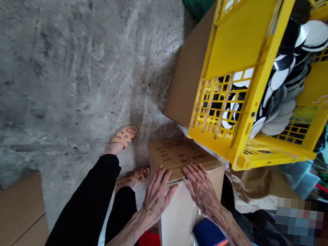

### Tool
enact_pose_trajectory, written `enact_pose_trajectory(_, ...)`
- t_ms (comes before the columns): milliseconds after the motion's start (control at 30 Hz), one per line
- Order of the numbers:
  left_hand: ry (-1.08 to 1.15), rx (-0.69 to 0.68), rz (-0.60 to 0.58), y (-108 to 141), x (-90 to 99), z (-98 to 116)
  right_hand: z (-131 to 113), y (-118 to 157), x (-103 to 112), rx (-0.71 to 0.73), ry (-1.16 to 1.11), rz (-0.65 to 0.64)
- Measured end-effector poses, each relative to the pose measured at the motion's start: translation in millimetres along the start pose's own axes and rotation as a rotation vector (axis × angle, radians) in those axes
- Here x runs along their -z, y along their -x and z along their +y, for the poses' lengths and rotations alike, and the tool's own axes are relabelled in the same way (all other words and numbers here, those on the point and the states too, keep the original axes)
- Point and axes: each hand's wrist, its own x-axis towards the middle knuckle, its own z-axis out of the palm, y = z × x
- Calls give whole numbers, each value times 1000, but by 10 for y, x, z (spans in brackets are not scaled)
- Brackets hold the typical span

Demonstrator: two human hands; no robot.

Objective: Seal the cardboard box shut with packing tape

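presently, left hand (pixel 156 192) and right hand (pixel 202 185) lie flat, fingers unclenched, on the closed cardboard carton (pixel 179 224). whether every seam is sealed cannot be told.

Discs (pixel 279 109) in crate (pixel 240 36), crate on large carton (pixel 188 70), right side. Taped box (pixel 180 221) sits nearer, just before the crate. Another carton (pixel 6 211) at near left.

Head-worn view (single), facing downward
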Motion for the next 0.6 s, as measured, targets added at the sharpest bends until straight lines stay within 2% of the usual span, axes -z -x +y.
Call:
enact_pose_trajectory(167, -27, 104, 60, -871, 473, -992, -80, -82, -23, 5, 10, -9)
enact_pose_trajectory(233, -39, 136, 62, -1105, 553, -1336, -94, -104, -33, -3, 23, -11)
enact_pose_trajectory(300, -53, 160, 48, -1214, 543, -1593, -109, -108, -45, -15, 33, -14)
enact_pose_trajectory(433, -92, 178, 3, -1224, 417, -1887, -109, -88, -46, -9, 39, -38)
enact_pose_trajectory(600, -155, 140, -35, -1246, 373, -1997, -249, -153, 27, 13, 43, -34)
